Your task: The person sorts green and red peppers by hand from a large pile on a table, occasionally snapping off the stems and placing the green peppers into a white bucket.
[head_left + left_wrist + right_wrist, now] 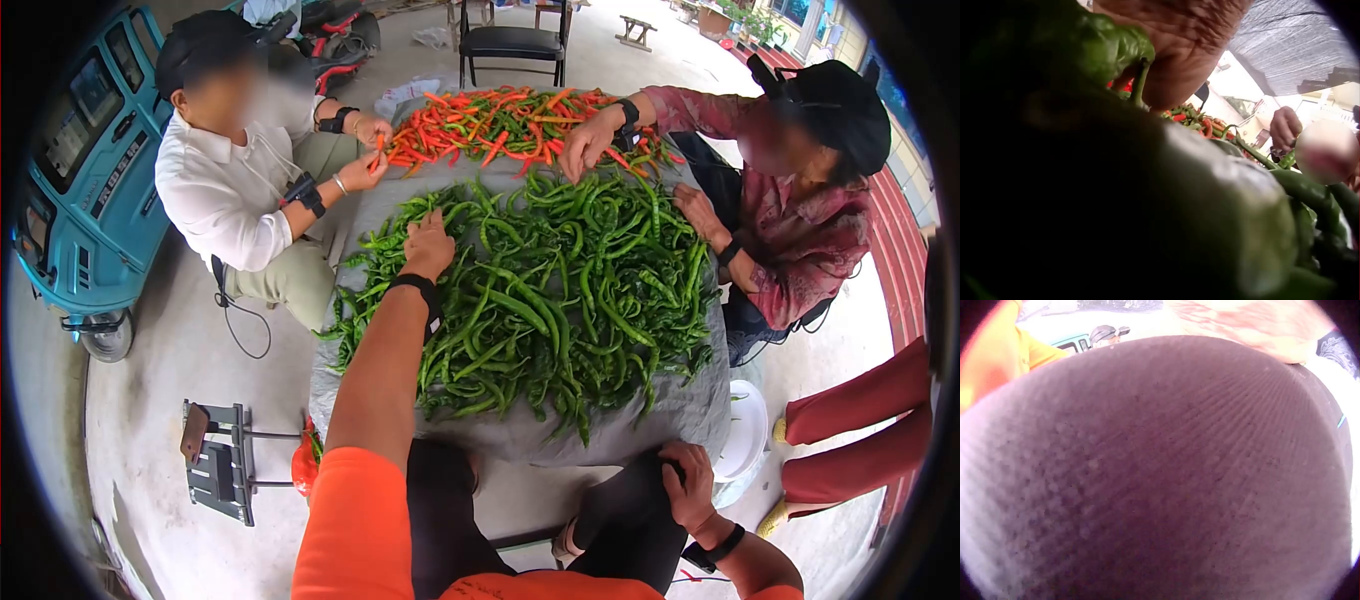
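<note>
Green peppers [540,300] cover most of the grey sheet [500,440] on the table. My left hand [430,248] reaches over their left part in the head view, fingers spread forward among them; whether it pinches one is hidden. In the left wrist view green peppers [1313,190] fill the near space below the palm of my left hand [1175,50]. My right hand [690,487] rests on my dark-trousered knee with loosely bent fingers and holds nothing; in the right wrist view part of that hand [1247,325] lies on the dark cloth [1160,462].
Red and orange peppers [500,125] lie along the table's far side. One person [235,190] sits at the left, another [810,220] at the right with a hand [588,145] over the peppers. A white basin [742,430] stands beside the table; a black chair [513,42] is beyond it.
</note>
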Motion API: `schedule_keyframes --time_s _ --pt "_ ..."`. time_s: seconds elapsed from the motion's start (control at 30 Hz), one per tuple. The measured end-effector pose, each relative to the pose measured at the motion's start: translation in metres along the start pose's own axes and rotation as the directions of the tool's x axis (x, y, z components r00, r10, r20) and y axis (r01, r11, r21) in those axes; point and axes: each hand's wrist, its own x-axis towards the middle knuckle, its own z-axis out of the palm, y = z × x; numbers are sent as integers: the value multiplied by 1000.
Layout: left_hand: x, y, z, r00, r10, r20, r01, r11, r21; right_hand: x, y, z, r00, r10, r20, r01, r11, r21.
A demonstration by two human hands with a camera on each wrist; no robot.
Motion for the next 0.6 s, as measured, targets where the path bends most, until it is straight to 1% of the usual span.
schedule_keyframes --time_s 0.07,0.17,0.27,0.3,0.37,0.47,0.57,0.6 --pt "-4 5 -10 999 -41 29 39 996 78 0 0 -1 1000 5 5 -5 1000 -3" --pt "-7 6 -22 994 -65 84 59 995 79 1 2 -3 1000 -1 16 1 1000 -10" --pt "-10 1 -21 999 -19 44 19 1000 7 1 3 -3 1000 -13 10 13 1000 -10" --pt "-10 0 -22 989 -43 140 46 999 -14 1 2 -3 1000 -17 5 17 1000 -10" --pt "-12 1 -33 943 -83 323 105 993 -52 0 1 -3 999 -42 -12 42 999 5" --pt "-31 -10 -38 990 24 137 6 977 -213 -4 0 -3 998 -54 -39 55 998 10" --pt "-47 -18 -42 992 106 -64 -120 950 -287 -11 1 -3 997 -55 -61 56 998 15" --pt "-52 -20 -46 992 123 -10 -121 956 -267 -12 1 -3 996 -58 -69 59 998 18"
